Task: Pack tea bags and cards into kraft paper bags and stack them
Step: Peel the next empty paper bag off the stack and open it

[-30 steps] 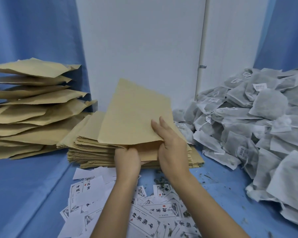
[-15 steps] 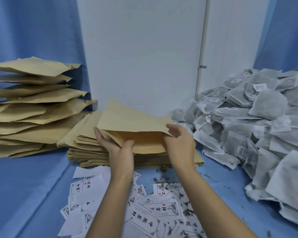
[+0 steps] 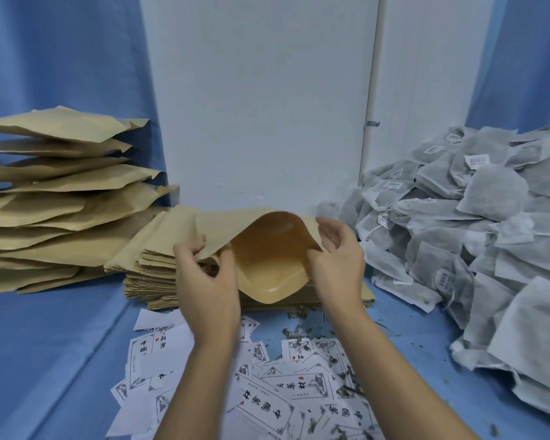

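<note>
hands held one kraft bag (image 3: 269, 260) above the flat bag pile (image 3: 154, 268), near the back edge of the tabletop (image 3: 61, 344). the left hand (image 3: 208, 276) and the right hand (image 3: 338, 263) each pinched a side of its mouth, pulled wide open. filling looked next: one hand would let go and reach the tea bags (image 3: 458, 223) by the right edge or the cards (image 3: 267, 404) at the front edge, both near.

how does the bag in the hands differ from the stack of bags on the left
The held bag gapes open, inside showing; the left stack has flat mouths. The left hand and right hand pinch the held bag; the left stack sits untouched. Both are kraft paper.
</note>
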